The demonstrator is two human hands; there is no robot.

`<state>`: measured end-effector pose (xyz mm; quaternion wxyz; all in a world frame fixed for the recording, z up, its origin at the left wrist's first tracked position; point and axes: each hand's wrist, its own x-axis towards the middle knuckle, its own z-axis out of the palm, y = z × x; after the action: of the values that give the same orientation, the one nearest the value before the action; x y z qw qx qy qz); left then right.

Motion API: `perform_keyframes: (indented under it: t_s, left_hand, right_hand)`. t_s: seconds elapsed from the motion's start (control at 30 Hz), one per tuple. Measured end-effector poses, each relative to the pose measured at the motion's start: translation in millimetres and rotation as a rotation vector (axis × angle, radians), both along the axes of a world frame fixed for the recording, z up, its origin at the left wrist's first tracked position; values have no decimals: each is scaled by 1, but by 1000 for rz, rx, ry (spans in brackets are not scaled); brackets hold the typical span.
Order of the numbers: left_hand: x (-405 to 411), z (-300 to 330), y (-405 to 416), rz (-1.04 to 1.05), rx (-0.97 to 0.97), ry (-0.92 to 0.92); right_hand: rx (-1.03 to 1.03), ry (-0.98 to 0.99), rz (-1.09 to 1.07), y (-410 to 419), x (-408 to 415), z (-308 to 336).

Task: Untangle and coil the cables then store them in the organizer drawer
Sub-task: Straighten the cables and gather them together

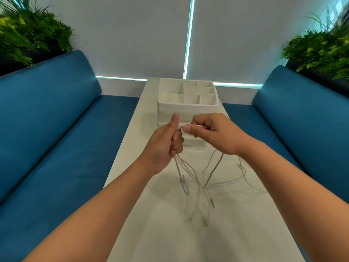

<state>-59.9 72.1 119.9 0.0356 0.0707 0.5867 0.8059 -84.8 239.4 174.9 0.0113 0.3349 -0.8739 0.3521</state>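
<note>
Both forearms reach forward over the white table, hands raised close together above it. The left hand is clenched around a bundle of white cables, thumb pointing up, the strands leaving the bottom of the fist. The right hand, just beside it, has its fingers curled and pinches a strand between thumb and forefinger, that short stretch running straight across to the left fist.

Two hands, one tangle of cables; how many separate cables it holds cannot be told, though at least three plug ends hang or lie near the table surface. One white organizer stands beyond the hands at the table's far end, its top tray split into seven open compartments, with stacked drawer fronts partly hidden behind the fingers.

The cables hang below and between both hands, looping down to the table nearer the person, some trailing off to the right. Two blue sofas flank the table, each with a green plant behind it
</note>
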Motion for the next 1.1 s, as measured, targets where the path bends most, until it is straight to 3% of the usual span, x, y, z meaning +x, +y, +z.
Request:
perform_keyframes:
  t_s: [0.2, 0.4, 0.57, 0.73, 0.8, 0.97, 1.1]
  left_hand:
    - [6, -27, -17, 35, -121, -91]
    - [13, -44, -29, 31, -350, -109]
    - [13, -45, -45, 61, -384, -116]
    - [11, -45, -55, 96, -361, -116]
    - [9, -45, -57, 101, -365, -113]
    - [7, -49, -55, 109, -374, -118]
    - [6, -49, -54, 101, -395, -109]
  right_hand:
    - [122, -275, 40, 8, 2, -30]
    - [378, -68, -103, 2, 4, -48]
    - [149, -279, -129, 13, -3, -56]
    - [-28, -511, 53, 25, 0, -57]
    - [12, -490, 60, 27, -1, -60]
    - [198, -196, -123, 24, -3, -64]
    - [276, -151, -218, 25, -3, -64]
